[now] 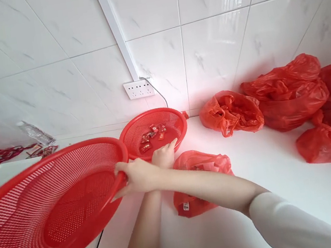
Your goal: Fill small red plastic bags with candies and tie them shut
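My arms are crossed. My right hand [140, 176] reaches over to the left, its fingers closed around the rim of a large red plastic basket [80, 200]. This basket is tilted and nothing lies on its visible bottom. Beneath my right forearm passes the left arm, and my left hand [164, 156] is at the near rim of a smaller red basket [166, 119], fingers curled over the edge. Several small red wrapped packets [151, 133] lie inside it. Close by the hands, a red plastic bag [202, 160] with a small white label lies partly hidden under my right forearm.
Several red plastic bags [287, 96] sit along the wall on the right of the white table [269, 166]. At far left are red packets [1, 157] and a clear plastic wrapper [36, 132]. A power strip [138, 89] with a cable is fixed to the tiled wall.
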A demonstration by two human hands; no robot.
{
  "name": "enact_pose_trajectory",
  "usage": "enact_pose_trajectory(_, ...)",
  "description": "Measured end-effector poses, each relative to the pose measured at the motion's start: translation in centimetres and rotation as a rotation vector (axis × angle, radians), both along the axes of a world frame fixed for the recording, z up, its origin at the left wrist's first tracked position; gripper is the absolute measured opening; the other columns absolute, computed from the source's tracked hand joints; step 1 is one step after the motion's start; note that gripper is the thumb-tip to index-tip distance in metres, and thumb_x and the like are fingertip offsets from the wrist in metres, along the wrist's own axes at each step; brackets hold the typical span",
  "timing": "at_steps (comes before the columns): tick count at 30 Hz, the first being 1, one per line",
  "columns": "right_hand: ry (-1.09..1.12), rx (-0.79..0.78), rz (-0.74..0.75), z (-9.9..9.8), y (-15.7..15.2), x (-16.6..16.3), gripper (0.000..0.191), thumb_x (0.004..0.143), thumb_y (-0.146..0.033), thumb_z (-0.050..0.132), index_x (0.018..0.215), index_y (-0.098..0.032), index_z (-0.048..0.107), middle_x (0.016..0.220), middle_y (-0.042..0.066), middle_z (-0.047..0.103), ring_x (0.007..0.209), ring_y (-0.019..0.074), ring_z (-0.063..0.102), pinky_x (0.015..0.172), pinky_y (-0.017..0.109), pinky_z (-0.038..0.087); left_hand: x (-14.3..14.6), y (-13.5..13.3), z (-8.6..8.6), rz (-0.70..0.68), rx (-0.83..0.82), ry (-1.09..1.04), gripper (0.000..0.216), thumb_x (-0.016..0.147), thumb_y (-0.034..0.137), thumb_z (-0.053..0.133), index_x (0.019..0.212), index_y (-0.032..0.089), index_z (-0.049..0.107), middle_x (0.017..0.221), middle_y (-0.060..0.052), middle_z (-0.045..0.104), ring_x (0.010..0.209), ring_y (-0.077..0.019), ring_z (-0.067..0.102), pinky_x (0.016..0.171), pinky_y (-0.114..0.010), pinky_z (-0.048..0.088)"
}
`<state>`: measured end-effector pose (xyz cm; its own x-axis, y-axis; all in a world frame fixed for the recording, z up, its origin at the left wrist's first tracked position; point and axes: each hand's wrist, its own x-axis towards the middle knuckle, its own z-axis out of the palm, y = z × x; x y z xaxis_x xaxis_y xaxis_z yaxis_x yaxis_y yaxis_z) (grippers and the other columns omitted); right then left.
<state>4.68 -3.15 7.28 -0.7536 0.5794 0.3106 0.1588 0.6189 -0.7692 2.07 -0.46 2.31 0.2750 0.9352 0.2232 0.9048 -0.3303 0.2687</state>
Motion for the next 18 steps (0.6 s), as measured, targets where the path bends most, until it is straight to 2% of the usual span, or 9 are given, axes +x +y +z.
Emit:
enact_pose_trajectory(4,-0.079,-0.001,0.023,-1.8,1.0,-4.9,0.051,0.07,-0.061,0.073,0.088,-0.024,0.043,0.072,-0.001,0.058,0.07,0.02,0.06,0.05,0.025,0.041,0.0,0.8,-0.9,-0.044,0.039,0.157,0.043,0.097,0.022,0.039,0.138,0.019,0.051,0.107,-0.011,0.072,0.094,-0.0245,0.069,0.076,-0.034,0.051)
enact_pose_trajectory(7,-0.172,0.026,0.003,-2.8,2.0,-7.4,0.053,0.07,-0.065,0.071,0.09,-0.023,0.044,0.074,0.001,0.06,0.07,0.0218,0.061,0.046,0.026,0.039,-0.1,0.7,-1.0,-0.048,0.064,0.209,0.046,0.098,0.025,0.038,0.142,0.02,0.048,0.111,-0.011,0.072,0.095,-0.0239,0.069,0.074,-0.033,0.05)
enact_pose_trajectory(10,-0.238,0.042,-0.026,-3.2,3.1,-8.8,0.05,0.073,-0.059,0.072,0.096,-0.02,0.049,0.084,0.006,0.065,0.076,0.0244,0.064,0.046,0.026,0.04,-0.1,0.5,-0.8,-0.043,0.062,0.216,0.045,0.098,0.027,0.037,0.141,0.022,0.049,0.111,-0.01,0.072,0.095,-0.0235,0.069,0.075,-0.032,0.05)
enact_pose_trajectory(13,-0.272,-0.034,-0.004,-3.3,3.8,-8.7,0.047,0.074,-0.041,0.076,0.109,-0.018,0.054,0.097,0.008,0.069,0.089,0.0253,0.066,0.052,0.025,0.046,0.0,0.5,-0.6,-0.037,0.068,0.191,0.045,0.098,0.027,0.037,0.14,0.023,0.05,0.113,-0.009,0.071,0.099,-0.0229,0.067,0.077,-0.032,0.05)
enact_pose_trajectory(15,-0.288,-0.092,0.059,-2.9,3.8,-7.8,0.063,0.074,-0.032,0.078,0.128,-0.018,0.049,0.104,0.008,0.07,0.095,0.0242,0.066,0.057,0.024,0.049,0.2,0.5,-0.5,-0.06,0.086,0.154,0.046,0.096,0.028,0.04,0.141,0.024,0.049,0.121,-0.01,0.068,0.11,-0.0232,0.063,0.082,-0.033,0.051)
enact_pose_trajectory(17,-0.284,-0.109,0.111,-2.2,3.4,-6.1,0.078,0.077,-0.031,0.074,0.144,-0.019,0.036,0.106,0.007,0.07,0.095,0.0233,0.067,0.06,0.025,0.051,0.4,0.4,-0.2,-0.102,0.111,0.123,0.048,0.093,0.027,0.046,0.141,0.024,0.048,0.131,-0.01,0.062,0.127,-0.0245,0.052,0.096,-0.037,0.047)
enact_pose_trajectory(18,-0.252,-0.094,0.124,-1.6,3.0,-5.0,0.077,0.08,-0.031,0.071,0.146,-0.019,0.033,0.106,0.007,0.07,0.095,0.0227,0.067,0.062,0.026,0.052,0.6,0.4,0.1,-0.124,0.116,0.108,0.05,0.091,0.027,0.049,0.141,0.023,0.047,0.136,-0.011,0.058,0.133,-0.0256,0.045,0.105,-0.04,0.041)
